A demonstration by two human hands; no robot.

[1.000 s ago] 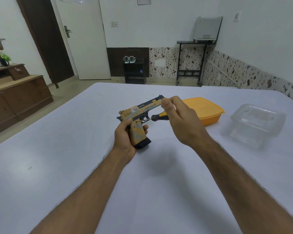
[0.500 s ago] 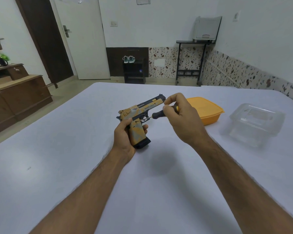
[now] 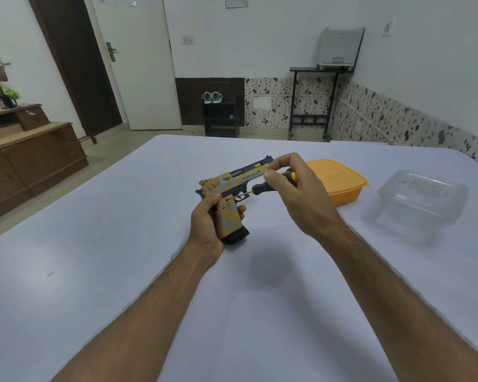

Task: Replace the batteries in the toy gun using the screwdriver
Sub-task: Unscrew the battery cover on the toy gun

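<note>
An orange, grey and black toy gun [image 3: 230,188] is held just above the white table [image 3: 122,216], barrel pointing away to the right. My left hand [image 3: 209,227] grips its handle from the left, fingers wrapped round it. My right hand [image 3: 295,194] pinches a small screwdriver [image 3: 262,186] with a black and yellow handle between thumb and fingers. The thin metal shaft points left and its tip touches the gun's side near the trigger, at the top of the grip. No batteries are visible.
An orange lidded box [image 3: 340,183] sits just behind my right hand. A clear plastic container [image 3: 420,199] stands further right. A wooden cabinet [image 3: 25,161] is off the table's left edge; the floor lies beyond the far edge.
My right fingers have shifted round the screwdriver handle, turning it in place with the tip on the gun. The left hand and gun have stayed still.
</note>
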